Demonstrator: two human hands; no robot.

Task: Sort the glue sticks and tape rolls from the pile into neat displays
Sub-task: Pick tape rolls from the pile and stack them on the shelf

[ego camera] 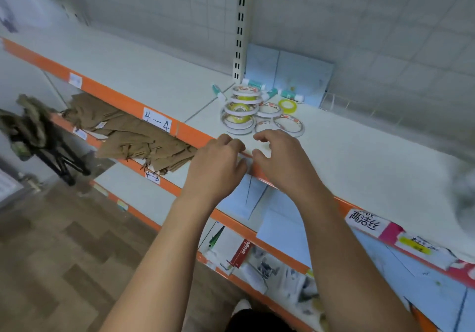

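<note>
Round white-rimmed tape rolls (240, 112) and teal glue sticks (290, 95) sit mid-frame on the smooth white shelf (359, 157); left hand (218, 163) and right hand (280, 158) loosely curled, empty.

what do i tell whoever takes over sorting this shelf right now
Left hand and right hand: both empty, fingers loosely curled, at the front edge of the shelf.
Tape rolls: several in a leaning stack, the others flat beside it, just beyond the hands.
Glue sticks: scattered on their sides behind the rolls.
Done: only the rough stack.
Left: stack the loose rolls and line up the glue sticks.
</note>
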